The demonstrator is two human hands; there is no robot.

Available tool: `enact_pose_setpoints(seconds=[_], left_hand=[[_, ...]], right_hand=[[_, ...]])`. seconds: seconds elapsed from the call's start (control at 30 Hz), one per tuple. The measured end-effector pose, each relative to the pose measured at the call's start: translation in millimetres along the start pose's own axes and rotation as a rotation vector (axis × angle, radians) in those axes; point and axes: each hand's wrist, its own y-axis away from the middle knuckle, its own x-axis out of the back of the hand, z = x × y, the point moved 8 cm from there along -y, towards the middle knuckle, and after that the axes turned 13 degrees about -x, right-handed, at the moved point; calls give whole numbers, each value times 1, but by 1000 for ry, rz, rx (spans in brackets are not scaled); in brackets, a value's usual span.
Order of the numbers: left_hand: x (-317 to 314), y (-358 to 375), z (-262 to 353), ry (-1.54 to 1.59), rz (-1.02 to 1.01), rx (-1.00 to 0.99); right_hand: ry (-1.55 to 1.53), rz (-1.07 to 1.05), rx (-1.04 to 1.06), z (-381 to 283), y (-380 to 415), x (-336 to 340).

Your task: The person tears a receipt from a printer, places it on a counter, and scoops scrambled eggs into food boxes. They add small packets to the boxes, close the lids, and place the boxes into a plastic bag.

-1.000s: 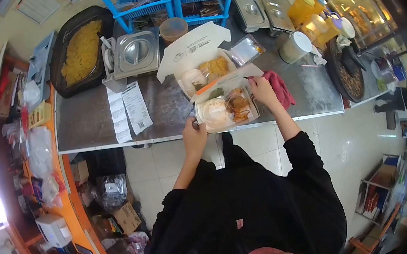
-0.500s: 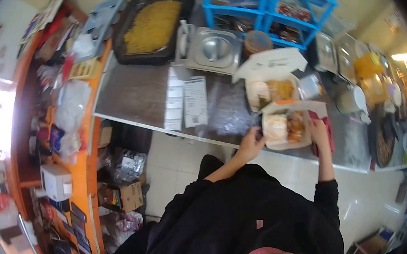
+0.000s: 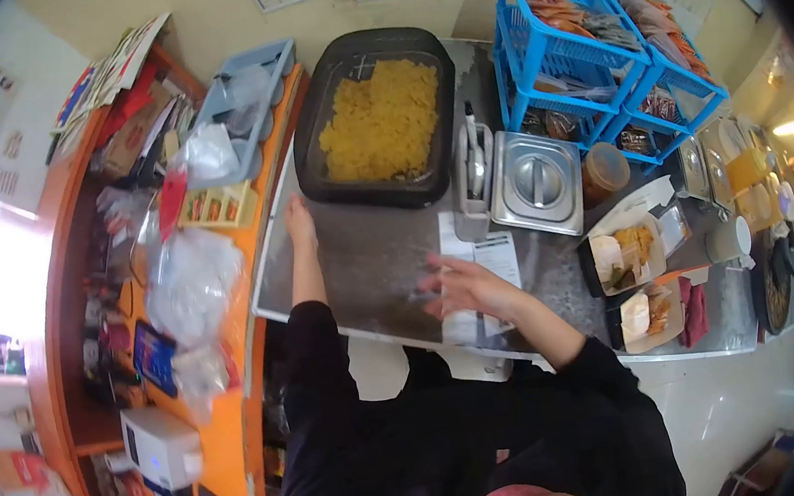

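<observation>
My left hand (image 3: 299, 225) is at the left edge of the steel counter (image 3: 370, 271), just below a black pan (image 3: 311, 165). Its fingers look stretched out, with nothing seen in them. The pan holds a yellow, rice-like food (image 3: 377, 118). My right hand (image 3: 466, 291) hovers with fingers spread over the printed paper slips (image 3: 496, 258), partly covering them; its fingertips are blurred. Two open takeaway boxes, an upper box (image 3: 597, 269) and a lower box (image 3: 671, 332), sit farther right with food inside.
A narrow steel holder with utensils (image 3: 474, 215) and a lidded steel container (image 3: 536, 178) stand right of the pan. Blue basket racks (image 3: 581, 60) hold packets behind. A round tub (image 3: 606, 170) and a dark red cloth (image 3: 693, 310) are also there. An orange shelf (image 3: 240, 334) borders the left.
My view has turned left. Both hands have left the lower takeaway box: the left moved to the counter's left edge, the right over the paper slips.
</observation>
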Motion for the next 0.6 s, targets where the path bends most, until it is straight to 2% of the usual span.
enact_pose_setpoints(seconds=[0.07,0.17,0.23,0.27,0.3,0.37,0.4,0.43,0.5,0.53,0.57,0.6], left_hand=[[-9,-54,-28,-17,-32,-32],[-24,-105,-50,-163,-104,-135],[-30,-109,-39,-363,-154,-201],[-23,-108,-43,-511,-28,-127],[-28,-113,-49,-413,-169,-149],[-25,-113,-50,-497,-99,-203],[-24,-111,-48,-482,-81,-170],[-23,-111,-52,-372,-104,-180],[-25,-110,-53,-276,-94,-195],[-24,-106,-49,-231,-89,-210],[-28,-103,-47,-129,-181,-198],[-32,-101,-43,-25,-269,-187]], right_hand=[[-355,128,23,-17,-85,23],[-416,534,345,-39,-151,71],[-501,541,401,-44,-164,75],[-549,556,432,-41,-162,78],[-582,575,438,-38,-159,81],[-310,564,257,-40,-128,63],[-175,546,155,-42,-106,41],[133,717,341,-70,-59,10],[736,1334,935,-105,21,21],[794,1598,851,-125,55,32],[1293,1959,950,-142,75,37],[1349,2077,729,-145,80,76]])
